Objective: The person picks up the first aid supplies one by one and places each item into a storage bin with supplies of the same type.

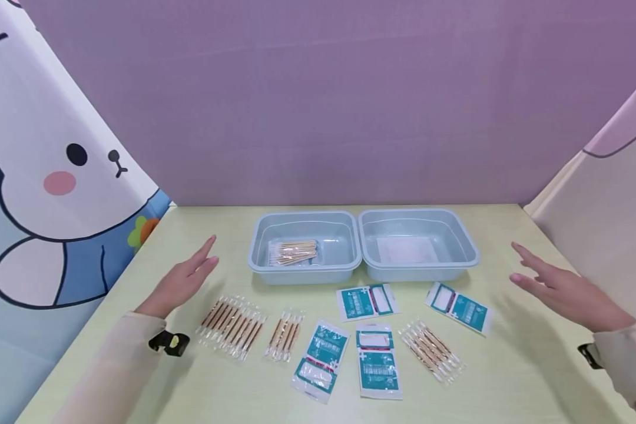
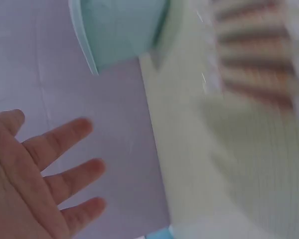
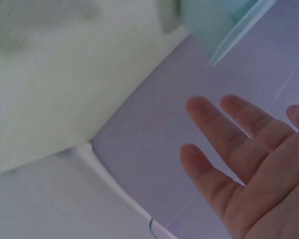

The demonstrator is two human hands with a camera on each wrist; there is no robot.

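Note:
My left hand (image 1: 181,284) hovers over the table's left side, fingers extended and holding nothing. Just to its right lie clear packs of iodine-coloured cotton swabs (image 1: 232,327), with a smaller swab pack (image 1: 284,335) beside them. Over the right side, my right hand (image 1: 569,292) is spread and holds nothing. Nearest to it is a teal-and-white packet (image 1: 460,307); another swab pack (image 1: 431,351) lies farther left. More teal packets (image 1: 368,301) lie at the front centre. In the left wrist view, the swabs (image 2: 254,50) look blurred at the upper right.
Two light-blue plastic basins stand side by side at the back. The left basin (image 1: 304,275) contains a pack of wooden sticks (image 1: 294,252); the right basin (image 1: 418,273) has a pale rectangle (image 1: 407,249) on its floor. A purple cloth (image 1: 339,106) rises behind the table.

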